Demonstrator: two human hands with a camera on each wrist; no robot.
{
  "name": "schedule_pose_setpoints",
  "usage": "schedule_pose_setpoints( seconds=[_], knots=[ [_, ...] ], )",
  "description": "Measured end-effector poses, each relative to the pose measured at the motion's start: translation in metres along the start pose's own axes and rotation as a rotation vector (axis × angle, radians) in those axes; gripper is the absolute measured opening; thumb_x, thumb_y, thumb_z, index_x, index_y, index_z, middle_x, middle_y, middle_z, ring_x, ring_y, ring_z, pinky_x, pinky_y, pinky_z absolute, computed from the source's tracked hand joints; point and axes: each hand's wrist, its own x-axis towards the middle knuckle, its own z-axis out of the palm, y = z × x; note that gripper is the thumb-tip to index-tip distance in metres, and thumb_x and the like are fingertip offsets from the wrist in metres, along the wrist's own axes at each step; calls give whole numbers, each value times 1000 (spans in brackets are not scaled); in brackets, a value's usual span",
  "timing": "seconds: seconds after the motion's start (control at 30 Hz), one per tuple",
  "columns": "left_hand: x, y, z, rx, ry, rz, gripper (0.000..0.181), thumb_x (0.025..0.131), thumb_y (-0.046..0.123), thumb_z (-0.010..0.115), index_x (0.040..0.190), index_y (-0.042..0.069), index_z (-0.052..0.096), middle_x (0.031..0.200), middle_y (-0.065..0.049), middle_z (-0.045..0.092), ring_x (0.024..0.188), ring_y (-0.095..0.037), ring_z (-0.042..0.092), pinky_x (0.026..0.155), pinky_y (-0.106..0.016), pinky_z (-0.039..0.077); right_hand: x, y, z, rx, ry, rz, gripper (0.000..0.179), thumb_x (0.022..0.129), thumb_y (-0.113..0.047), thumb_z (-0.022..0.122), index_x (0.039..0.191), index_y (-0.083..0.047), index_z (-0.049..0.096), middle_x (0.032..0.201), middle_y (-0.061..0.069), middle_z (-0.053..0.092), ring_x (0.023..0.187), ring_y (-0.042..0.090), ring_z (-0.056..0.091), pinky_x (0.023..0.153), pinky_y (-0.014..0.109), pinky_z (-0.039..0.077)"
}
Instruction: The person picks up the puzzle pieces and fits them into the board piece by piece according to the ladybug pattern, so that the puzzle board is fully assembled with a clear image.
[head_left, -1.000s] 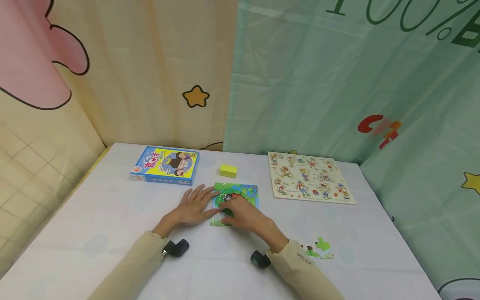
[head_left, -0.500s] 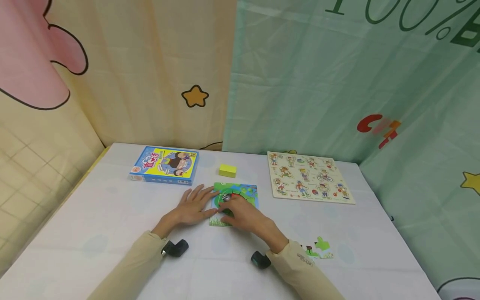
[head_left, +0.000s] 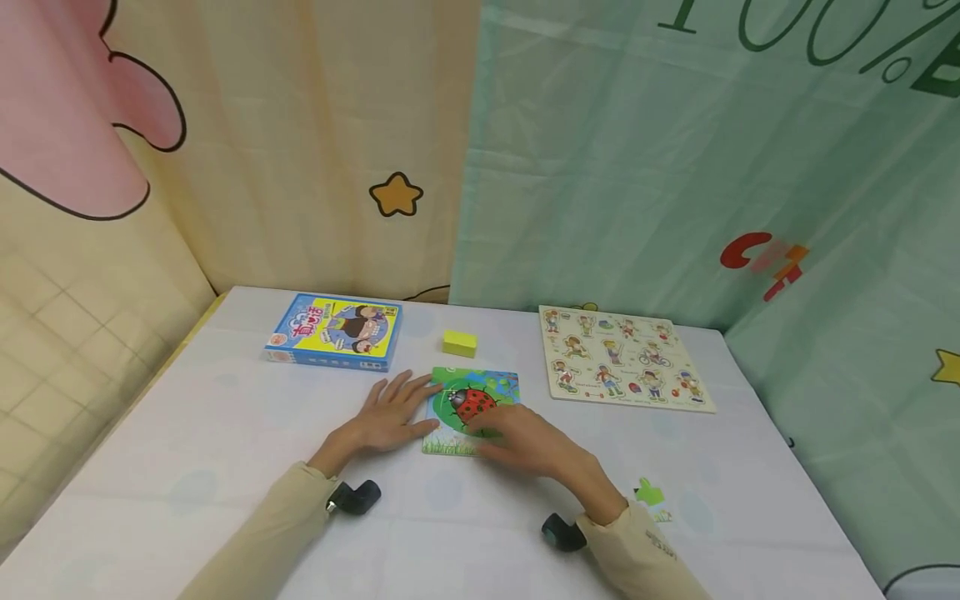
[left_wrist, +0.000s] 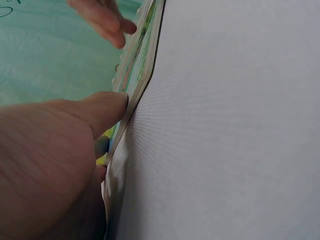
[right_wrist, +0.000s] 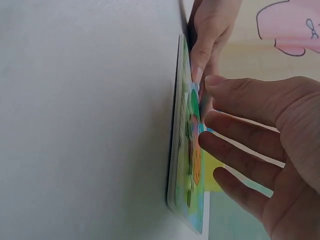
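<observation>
A square jigsaw puzzle with a red ladybug picture lies flat on the table. My left hand rests at its left side with fingers spread, and the thumb touches the rim in the left wrist view. Over the puzzle's lower right part hovers my right hand. In the right wrist view its fingers are apart and hold nothing. That view also shows some pieces standing slightly proud of the board. Green loose puzzle pieces lie beside the right sleeve, which may hide others.
A blue and yellow box lies at the back left, a yellow block right of it. At the back right is a cream wooden board with printed children. Curtains hang behind the white-covered table.
My right hand has lifted off the ladybug and moved right and nearer me, uncovering the picture. Its sleeve now covers more of the loose pieces. The left hand stays in place.
</observation>
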Motion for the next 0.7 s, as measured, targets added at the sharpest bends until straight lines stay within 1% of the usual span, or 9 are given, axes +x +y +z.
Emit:
schedule_pose_setpoints(
  seconds=[0.13, 0.27, 0.37, 0.53, 0.63, 0.7],
  knots=[
    [-1, 1, -1, -8, -5, -1, 63, 102, 41, 52, 156, 13, 34, 165, -15, 22, 154, -43, 6, 120, -67, 0, -27, 10, -4, -32, 11, 4, 27, 94, -22, 71, 119, -10, 72, 118, 1, 73, 113, 16, 66, 100, 37, 52],
    [0, 1, -2, -11, -8, 1, 64, 102, 42, 51, 157, 14, 33, 166, -14, 21, 154, -43, 5, 120, -67, -1, -57, 20, -7, -61, 15, 45, 27, 94, -23, 71, 118, -11, 72, 119, 0, 72, 114, 18, 65, 100, 39, 52],
    [1, 1, -2, -10, -4, 2, 64, 102, 42, 51, 157, 14, 33, 166, -14, 21, 154, -43, 5, 120, -67, -1, -79, 26, -10, -73, 12, 85, 27, 93, -25, 72, 117, -14, 72, 120, -3, 70, 115, 18, 63, 100, 40, 51],
    [1, 1, -2, -9, -7, -6, 64, 102, 42, 52, 157, 14, 33, 166, -14, 21, 154, -43, 4, 120, -67, -2, -110, 33, -15, -57, -7, 178, 27, 91, -32, 74, 116, -20, 72, 120, -9, 66, 115, 16, 61, 98, 41, 52],
    [0, 2, -2, -15, -10, -6, 65, 102, 43, 51, 157, 15, 32, 166, -14, 21, 154, -43, 4, 120, -67, -2, -125, 37, -18, -34, -6, 210, 30, 91, -37, 73, 117, -22, 72, 121, -11, 65, 115, 17, 61, 97, 41, 53],
    [0, 2, -1, -20, -10, -6, 65, 102, 44, 51, 157, 15, 32, 166, -14, 21, 154, -42, 4, 120, -66, -2, -134, 40, -20, -17, -3, 216, 33, 91, -41, 72, 118, -23, 71, 121, -12, 64, 115, 17, 60, 97, 41, 53]
  ],
)
